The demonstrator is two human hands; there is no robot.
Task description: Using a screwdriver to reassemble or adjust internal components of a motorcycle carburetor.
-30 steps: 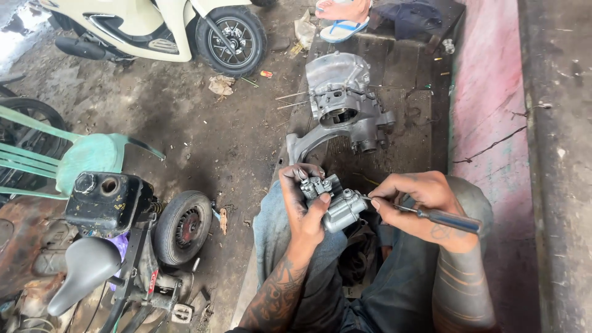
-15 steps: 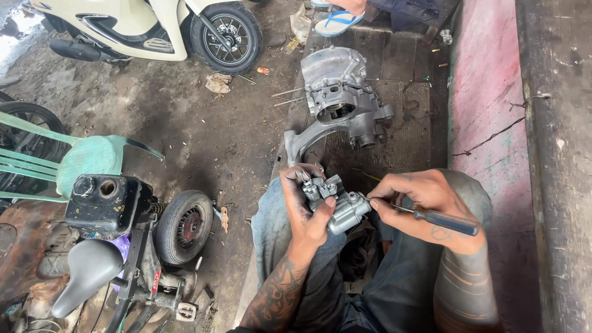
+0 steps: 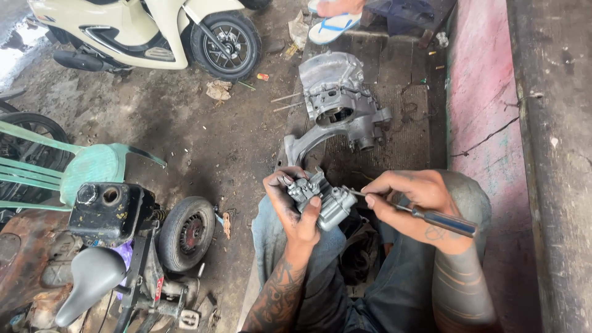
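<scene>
- Head view: left hand [image 3: 295,206] wrapped around a small grey metal carburetor [image 3: 322,198], thumb pressed on its near face, fingers curled behind it. Part is held above the person's lap, over the blue jeans [image 3: 376,296].
- Head view: right hand [image 3: 412,200] pinched shut on a screwdriver [image 3: 425,214], grip close to the shaft; dark handle runs back along the wrist to the right. Tip meets the carburetor's right side.
- Head view: both forearms tattooed; hands near each other, joined only through tool and part.
- Head view: grey engine casing [image 3: 339,102] lies on a dark mat [image 3: 407,132] on the floor, just beyond the hands, apart from them.
- Head view: cream scooter [image 3: 148,31] at top left, rear wheel toward the casing.
- Head view: green plastic chair [image 3: 80,169] at left; below it a stripped small bike frame with black tank [image 3: 108,213] and 1 small wheel [image 3: 187,233].
- Head view: blue and white sandal [image 3: 333,28] at top edge; pink painted wall [image 3: 481,92] at right.
</scene>
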